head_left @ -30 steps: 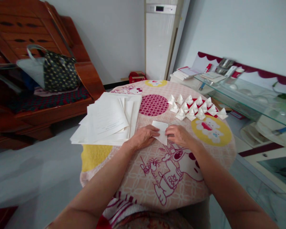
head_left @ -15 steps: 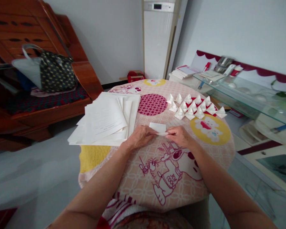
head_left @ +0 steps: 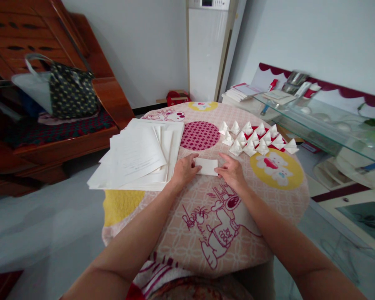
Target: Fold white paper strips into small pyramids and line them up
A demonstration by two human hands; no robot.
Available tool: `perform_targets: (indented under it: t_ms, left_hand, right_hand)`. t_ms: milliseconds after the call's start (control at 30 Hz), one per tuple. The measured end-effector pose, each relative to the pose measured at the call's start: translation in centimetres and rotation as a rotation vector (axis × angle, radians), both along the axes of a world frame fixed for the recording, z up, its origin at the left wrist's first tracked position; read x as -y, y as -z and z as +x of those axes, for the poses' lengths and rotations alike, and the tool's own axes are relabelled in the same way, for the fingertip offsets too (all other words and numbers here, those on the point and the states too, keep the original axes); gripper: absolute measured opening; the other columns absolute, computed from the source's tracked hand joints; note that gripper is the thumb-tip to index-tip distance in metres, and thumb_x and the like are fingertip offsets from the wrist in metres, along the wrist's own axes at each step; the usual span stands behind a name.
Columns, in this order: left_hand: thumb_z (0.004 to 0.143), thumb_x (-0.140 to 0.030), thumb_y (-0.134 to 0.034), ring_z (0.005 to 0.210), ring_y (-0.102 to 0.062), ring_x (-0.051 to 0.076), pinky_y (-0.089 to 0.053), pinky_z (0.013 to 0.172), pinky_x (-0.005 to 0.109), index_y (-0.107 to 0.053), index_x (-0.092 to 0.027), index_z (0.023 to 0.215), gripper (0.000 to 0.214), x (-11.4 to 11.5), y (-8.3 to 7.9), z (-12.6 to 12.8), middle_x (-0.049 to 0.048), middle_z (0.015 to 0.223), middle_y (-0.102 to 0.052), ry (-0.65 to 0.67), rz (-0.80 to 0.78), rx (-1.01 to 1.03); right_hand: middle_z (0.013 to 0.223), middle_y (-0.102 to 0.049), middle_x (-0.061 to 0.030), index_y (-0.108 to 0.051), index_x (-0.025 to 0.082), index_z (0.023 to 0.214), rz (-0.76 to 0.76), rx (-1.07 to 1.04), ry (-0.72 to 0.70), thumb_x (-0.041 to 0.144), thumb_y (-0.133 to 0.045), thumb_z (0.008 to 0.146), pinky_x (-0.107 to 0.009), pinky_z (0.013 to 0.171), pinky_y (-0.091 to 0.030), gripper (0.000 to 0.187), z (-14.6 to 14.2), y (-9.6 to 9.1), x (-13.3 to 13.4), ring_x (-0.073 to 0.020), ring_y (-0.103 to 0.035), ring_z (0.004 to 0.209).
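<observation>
A small white piece of paper (head_left: 207,166), folded to a rectangle, is between my hands at the middle of the table. My left hand (head_left: 184,170) has its thumb on the paper's left edge, with the index finger stretched out beyond it. At the right edge, my right hand (head_left: 233,171) grips the paper with the thumb, its index finger raised apart. The fingers under the paper are hidden. Several folded white paper pieces (head_left: 250,146) with pointed tips stand in rows at the far right of the table.
A stack of white paper sheets (head_left: 137,154) lies on the table's left side. The round table wears a patterned pink cloth (head_left: 181,233). To the right is a glass shelf (head_left: 315,118) with assorted items. A wooden seat (head_left: 103,100) holds a dark patterned bag (head_left: 71,91) at left.
The paper's raised near flap now lies flat, so the paper shows as one plain rectangle. My index fingers have lifted and spread from its edges, and the thumbs moved slightly up.
</observation>
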State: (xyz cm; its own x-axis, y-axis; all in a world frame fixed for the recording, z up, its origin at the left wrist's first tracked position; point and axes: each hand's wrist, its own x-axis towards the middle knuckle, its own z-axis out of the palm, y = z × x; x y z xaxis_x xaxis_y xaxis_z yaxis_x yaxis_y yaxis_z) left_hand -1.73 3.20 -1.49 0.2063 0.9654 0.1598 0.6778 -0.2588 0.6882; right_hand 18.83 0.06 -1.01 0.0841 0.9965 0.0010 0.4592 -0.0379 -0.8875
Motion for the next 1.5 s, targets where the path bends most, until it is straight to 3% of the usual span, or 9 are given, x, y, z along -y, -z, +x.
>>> perform_targets:
  t_ms: [167, 333, 1500]
  left_hand:
    - [0.079, -0.019, -0.073, 0.075, -0.067, 0.018, -0.053, 0.076, 0.030, -0.064, -0.016, 0.134, 0.055, -0.1, 0.0, 0.4, 0.0012, 0.080, -0.072, -0.048, -0.026, -0.023]
    - [0.082, -0.019, -0.072, 0.085, -0.071, 0.023, -0.054, 0.084, 0.034, -0.062, -0.013, 0.137, 0.056, 0.1, -0.7, 0.8, 0.0055, 0.087, -0.075, -0.092, -0.070, -0.082]
    - [0.085, -0.020, -0.071, 0.092, -0.071, 0.022, -0.053, 0.090, 0.032, -0.060, -0.013, 0.138, 0.054, 0.2, -1.4, 1.6, 0.0061, 0.092, -0.077, -0.131, -0.101, -0.206]
  right_hand:
    - [0.067, -0.074, -0.0043, -0.082, 0.014, 0.098, -0.011, 0.075, 0.038, 0.024, -0.069, 0.077, -0.026, 0.053, -0.047, 0.027, -0.2, 0.3, 0.3, -0.0173, -0.065, 0.055]
    - [0.065, -0.073, -0.0039, -0.082, 0.018, 0.081, 0.054, 0.246, 0.007, 0.022, -0.068, 0.080, -0.027, 0.060, -0.047, 0.015, -0.3, 0.2, 0.5, -0.0183, -0.066, 0.062]
    - [0.074, -0.077, -0.0060, -0.085, 0.016, 0.095, -0.061, 0.450, 0.005, 0.018, -0.067, 0.083, -0.024, 0.066, -0.048, 0.022, -0.8, -1.1, 0.3, -0.0181, -0.071, 0.070]
